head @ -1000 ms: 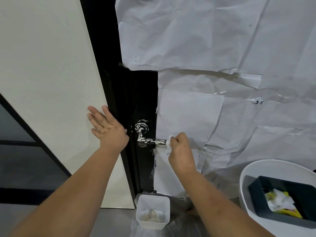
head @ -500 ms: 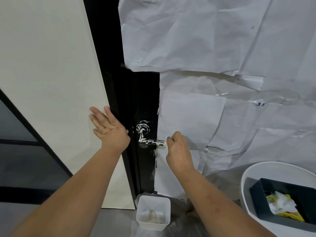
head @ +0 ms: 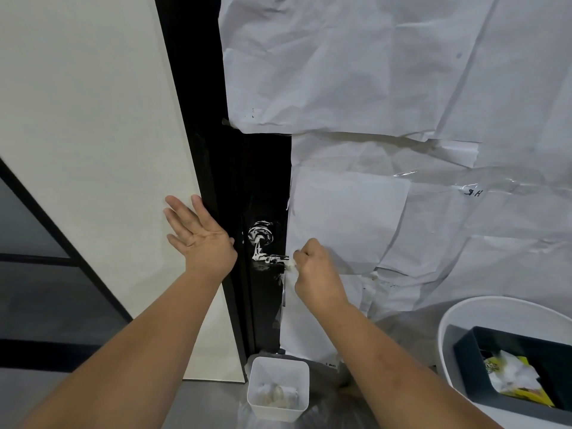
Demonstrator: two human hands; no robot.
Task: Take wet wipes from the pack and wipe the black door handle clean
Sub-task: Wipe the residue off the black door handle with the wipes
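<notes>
The black door handle (head: 263,247) is smeared with white streaks on its round base and lever. My right hand (head: 315,270) is closed around a white wet wipe (head: 291,267), pressed against the right end of the lever. My left hand (head: 198,239) lies flat and open against the pale wall panel, just left of the black door edge. The yellow wet wipes pack (head: 513,379) sits in a dark blue box at the lower right, with a white wipe sticking out of it.
White paper sheets (head: 387,88) cover the door to the right of the handle. A small white bin (head: 278,388) with used wipes stands on the floor below the handle. The dark blue box (head: 464,363) rests on a round white stool (head: 445,326).
My right hand with the wipe has shifted slightly left along the lever toward its base. My left hand stays flat on the wall.
</notes>
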